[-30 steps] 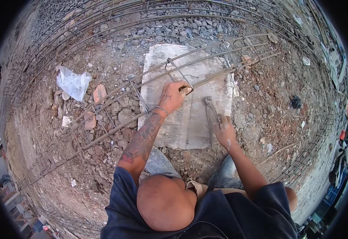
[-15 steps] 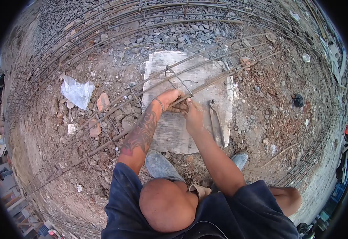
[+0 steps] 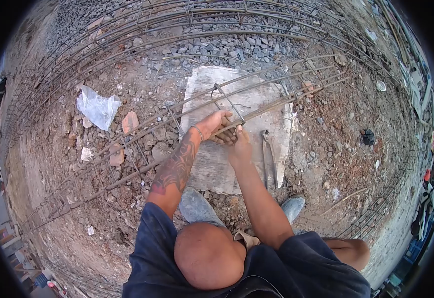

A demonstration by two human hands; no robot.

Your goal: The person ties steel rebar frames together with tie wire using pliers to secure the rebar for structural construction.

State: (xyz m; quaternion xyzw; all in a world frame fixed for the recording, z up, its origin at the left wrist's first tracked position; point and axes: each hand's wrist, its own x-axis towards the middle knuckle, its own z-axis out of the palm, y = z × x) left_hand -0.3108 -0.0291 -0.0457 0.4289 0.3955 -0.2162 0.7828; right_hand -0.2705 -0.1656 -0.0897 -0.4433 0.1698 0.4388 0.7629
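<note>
A long rebar cage [image 3: 264,108] of ribbed bars and square stirrups crosses in front of me on a slant. My left hand [image 3: 213,126] is closed around its near lower bar, the fingers curling beneath. Just below a stirrup [image 3: 232,105], my right hand [image 3: 241,149] is pinched at the joint of bar and stirrup, close to the left fingertips. What is in that pinch is too small to make out. Right of my hands, a pair of pincers [image 3: 265,135] lies on a worn pale board [image 3: 212,166], handles toward me.
More rebar cages [image 3: 192,22] stretch across the far side by a heap of grey gravel [image 3: 256,47]. A clear plastic bag [image 3: 98,108] and broken brick pieces [image 3: 130,121] lie on the rough soil at left. My boots [image 3: 197,204] stand at the board's near edge.
The view has shifted slightly. Both hands stay at the same stirrup joint; the left thumb and fingers have spread a little, and the right hand has turned slightly.
</note>
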